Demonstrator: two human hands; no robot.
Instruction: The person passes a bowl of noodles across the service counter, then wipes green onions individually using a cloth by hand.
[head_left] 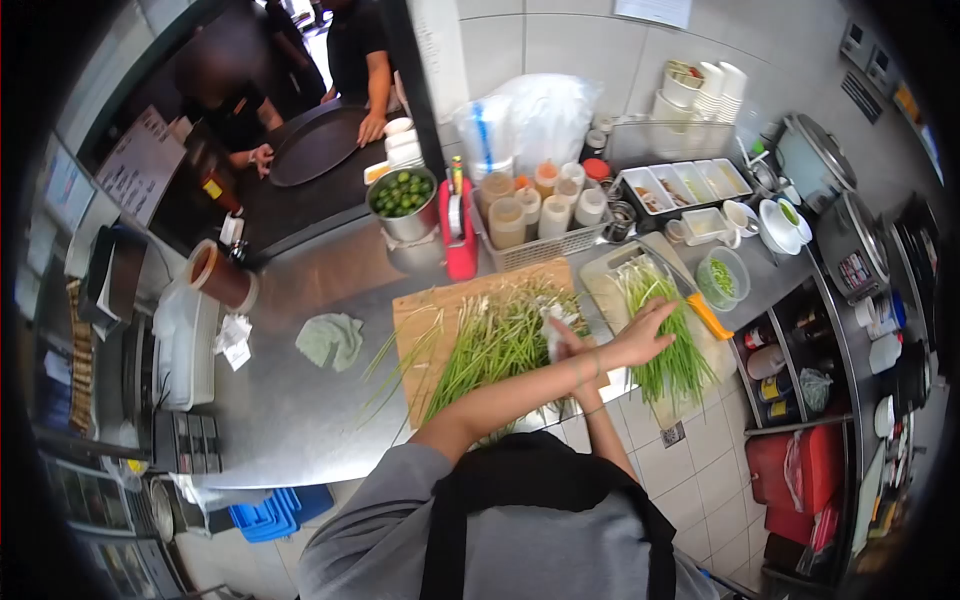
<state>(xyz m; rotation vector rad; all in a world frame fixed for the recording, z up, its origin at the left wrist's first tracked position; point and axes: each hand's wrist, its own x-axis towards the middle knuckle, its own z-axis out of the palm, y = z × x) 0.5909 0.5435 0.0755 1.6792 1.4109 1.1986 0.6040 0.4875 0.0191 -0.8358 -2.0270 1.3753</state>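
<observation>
Green onions [672, 375], bunched on white board [600, 285] at 3 o'clock: best kept parallel, pale ends level, skin clear of knife [708, 314] at 2 o'clock. Left hand [645, 335]: over the bunch, arm crossed uppermost. Right hand [568, 345]: wooden board's [420, 398] 3 o'clock side; fingers' closure, both hands, not discernible.

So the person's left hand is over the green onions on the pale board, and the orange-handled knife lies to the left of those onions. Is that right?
Not quite: the orange-handled knife lies to the right of those green onions, as the head view shows. The left hand is over the onions on the pale board.
</observation>
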